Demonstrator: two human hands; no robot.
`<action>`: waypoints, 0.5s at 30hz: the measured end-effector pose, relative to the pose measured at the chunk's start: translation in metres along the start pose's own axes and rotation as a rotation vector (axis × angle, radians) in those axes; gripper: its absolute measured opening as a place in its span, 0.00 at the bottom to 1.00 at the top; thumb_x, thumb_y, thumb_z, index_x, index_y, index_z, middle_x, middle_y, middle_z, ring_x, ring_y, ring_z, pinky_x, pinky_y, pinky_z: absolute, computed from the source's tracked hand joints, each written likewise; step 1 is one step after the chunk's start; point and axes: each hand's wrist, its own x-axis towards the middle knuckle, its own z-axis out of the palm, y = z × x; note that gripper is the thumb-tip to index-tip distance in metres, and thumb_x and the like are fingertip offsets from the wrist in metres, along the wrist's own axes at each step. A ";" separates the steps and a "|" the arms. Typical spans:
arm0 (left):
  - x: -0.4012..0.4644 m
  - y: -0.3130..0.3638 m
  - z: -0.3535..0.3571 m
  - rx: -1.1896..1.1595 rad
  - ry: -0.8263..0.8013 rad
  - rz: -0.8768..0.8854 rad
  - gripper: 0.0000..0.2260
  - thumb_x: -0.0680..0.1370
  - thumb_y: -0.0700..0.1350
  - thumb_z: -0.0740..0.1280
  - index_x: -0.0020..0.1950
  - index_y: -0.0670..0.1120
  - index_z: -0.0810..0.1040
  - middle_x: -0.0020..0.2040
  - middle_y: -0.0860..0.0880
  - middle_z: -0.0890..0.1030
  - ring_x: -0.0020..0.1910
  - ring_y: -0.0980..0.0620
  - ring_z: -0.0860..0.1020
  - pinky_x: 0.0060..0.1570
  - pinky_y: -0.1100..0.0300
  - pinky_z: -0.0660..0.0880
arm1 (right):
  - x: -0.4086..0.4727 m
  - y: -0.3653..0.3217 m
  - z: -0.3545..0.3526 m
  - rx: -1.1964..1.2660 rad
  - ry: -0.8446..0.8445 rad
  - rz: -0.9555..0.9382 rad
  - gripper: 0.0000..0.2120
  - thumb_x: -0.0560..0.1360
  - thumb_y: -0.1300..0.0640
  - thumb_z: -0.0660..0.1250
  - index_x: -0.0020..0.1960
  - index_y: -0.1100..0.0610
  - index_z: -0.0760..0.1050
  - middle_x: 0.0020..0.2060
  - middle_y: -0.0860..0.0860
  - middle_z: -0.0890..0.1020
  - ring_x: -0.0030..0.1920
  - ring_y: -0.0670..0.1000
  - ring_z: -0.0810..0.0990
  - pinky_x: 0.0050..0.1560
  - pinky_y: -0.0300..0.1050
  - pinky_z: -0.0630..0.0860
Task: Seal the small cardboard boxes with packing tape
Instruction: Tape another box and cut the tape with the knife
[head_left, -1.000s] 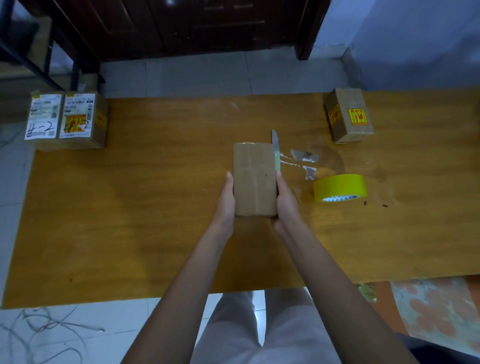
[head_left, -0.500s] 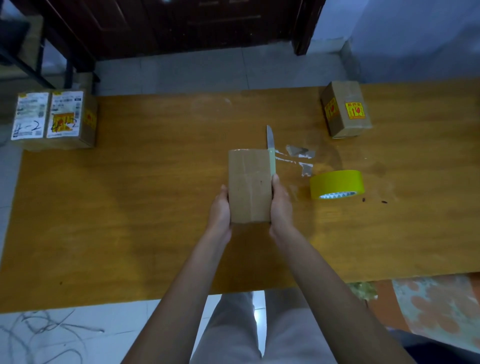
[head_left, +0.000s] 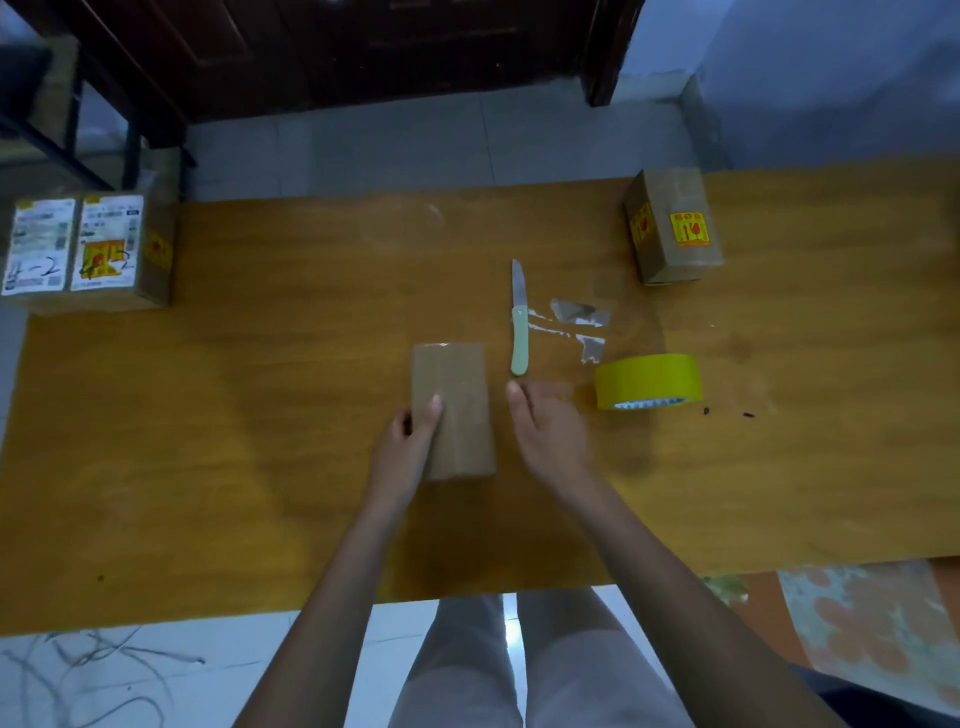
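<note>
Head view, looking down on an orange-brown wooden counter (head_left: 260, 415). Near the middle lies a small plain cardboard box (head_left: 457, 400), long side running away from the viewer, brown, with a glossy strip of clear tape along its top face and no label showing. The left hand (head_left: 410, 441) grips the box's left edge, thumb laid on top, fingers wrapped down the side. The right hand (head_left: 545, 431) is off the box, just to its right, fingers loosely spread and holding nothing; it is motion-blurred.

Just beyond the right hand lies a folding knife (head_left: 519, 325), blade out, pale green handle, pointing away. Right of it are scraps of clear tape (head_left: 576, 322) stuck to the counter. A roll of yellow packing tape (head_left: 648, 381) lies flat, near the right hand.

At the far right stands another cardboard box (head_left: 672, 226) with yellow stickers bearing red print, too small to read. At the far left edge are two more boxes (head_left: 88, 249), side by side, with white shipping labels; handwritten marks read roughly "-2", printed text illegible. One carries yellow-and-red stickers.
</note>
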 end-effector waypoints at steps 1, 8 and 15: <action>0.001 -0.005 -0.001 0.072 0.022 0.028 0.28 0.69 0.72 0.60 0.58 0.53 0.75 0.48 0.56 0.79 0.47 0.57 0.79 0.40 0.62 0.75 | 0.000 0.007 -0.016 -0.093 0.100 -0.112 0.15 0.83 0.50 0.56 0.54 0.57 0.77 0.47 0.54 0.80 0.47 0.54 0.79 0.42 0.46 0.70; 0.011 -0.006 0.018 0.573 0.360 0.168 0.24 0.81 0.59 0.56 0.57 0.37 0.72 0.58 0.38 0.72 0.55 0.40 0.72 0.51 0.51 0.72 | 0.030 0.060 -0.120 -0.421 0.440 -0.218 0.24 0.73 0.36 0.65 0.50 0.57 0.80 0.47 0.53 0.81 0.52 0.57 0.77 0.49 0.50 0.70; -0.022 0.037 0.041 0.530 0.607 0.508 0.10 0.80 0.44 0.64 0.55 0.38 0.74 0.52 0.42 0.74 0.51 0.46 0.71 0.49 0.59 0.64 | 0.053 0.085 -0.122 -0.465 0.129 -0.087 0.38 0.63 0.21 0.58 0.40 0.56 0.82 0.28 0.51 0.79 0.32 0.53 0.78 0.30 0.45 0.74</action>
